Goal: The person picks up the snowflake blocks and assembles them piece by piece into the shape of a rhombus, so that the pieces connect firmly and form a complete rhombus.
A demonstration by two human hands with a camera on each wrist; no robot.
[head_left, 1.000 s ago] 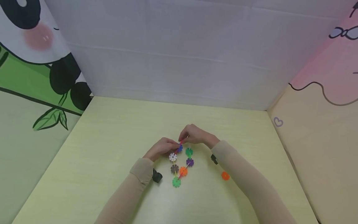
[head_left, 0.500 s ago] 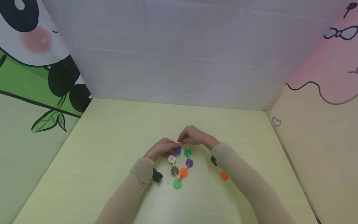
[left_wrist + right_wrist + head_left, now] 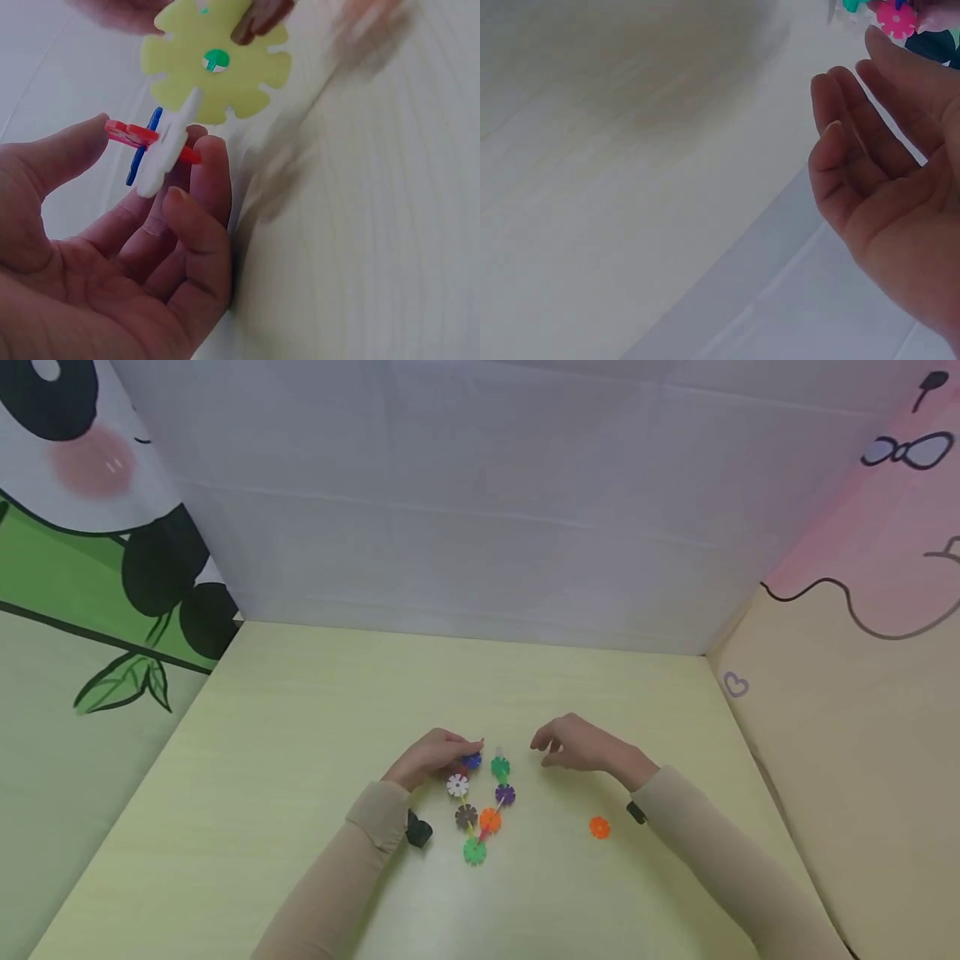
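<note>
A chain of notched snowflake discs lies in a narrow open loop on the table. My left hand (image 3: 432,756) pinches its upper left end, near the blue disc (image 3: 472,762). In the left wrist view, the thumb touches a red disc (image 3: 129,133) slotted through the blue one; a white disc (image 3: 166,156) and yellow disc (image 3: 169,67) stand beyond. Down the loop run a white disc, a brown disc (image 3: 466,816), a bright green disc (image 3: 474,852), an orange disc (image 3: 490,820), a purple disc (image 3: 505,795) and a green disc (image 3: 500,767). My right hand (image 3: 581,745) is apart, fingers loosely bent, holding nothing.
One loose orange disc (image 3: 599,827) lies on the pale table (image 3: 345,693), below the right hand. Dark blocky devices sit at the left wrist (image 3: 419,831) and right wrist (image 3: 636,812). A white sheet (image 3: 465,510) rises behind, with printed panels on both sides.
My right hand has let go of the red disc at the chain's end and moved away to the right. The left hand keeps its pinch in nearly the same place.
</note>
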